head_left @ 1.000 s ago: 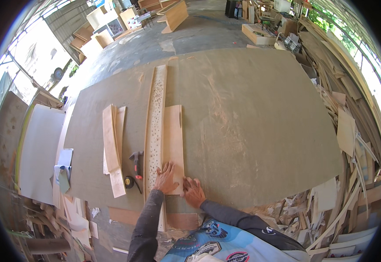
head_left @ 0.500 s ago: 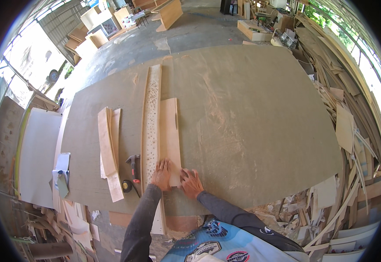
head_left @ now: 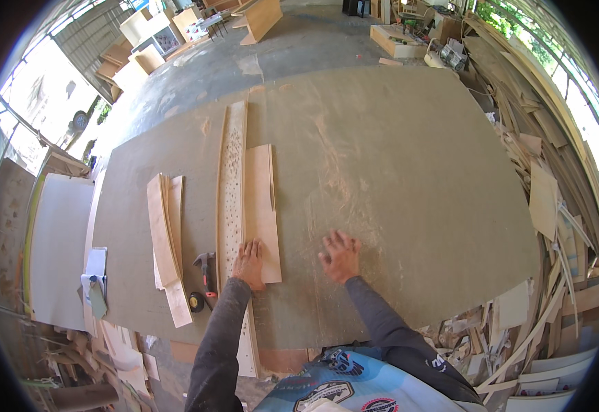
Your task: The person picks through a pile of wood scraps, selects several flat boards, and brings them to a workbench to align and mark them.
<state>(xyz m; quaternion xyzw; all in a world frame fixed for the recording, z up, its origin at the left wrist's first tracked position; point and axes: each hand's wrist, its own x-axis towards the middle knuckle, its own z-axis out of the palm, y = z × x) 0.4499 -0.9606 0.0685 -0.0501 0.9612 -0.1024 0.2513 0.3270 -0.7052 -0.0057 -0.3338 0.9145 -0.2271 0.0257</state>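
Note:
A long, narrow board with a speckled, pitted face and raised edges [head_left: 233, 165] runs away from me across the large table sheet [head_left: 423, 185]. Against its right side lies a shorter plywood strip [head_left: 262, 206]. My left hand [head_left: 248, 266] is pressed down where the two meet, fingers lying flat across the near part of the strip. To the right of the strip, my right hand [head_left: 341, 257] is over the dusty table surface with its fingers apart and nothing held. I cannot tell whether it touches the table.
Left of the long board are a claw hammer [head_left: 208, 272], a tape measure [head_left: 197, 301] and several loose plywood strips [head_left: 167, 240]. Papers [head_left: 95, 278] lie at the table's left edge. Wood offcuts [head_left: 550, 206] crowd the right side.
My right hand has left the plywood strip's near end and moved right and slightly away from me. My left hand remains on the boards, shifted a little farther from me.

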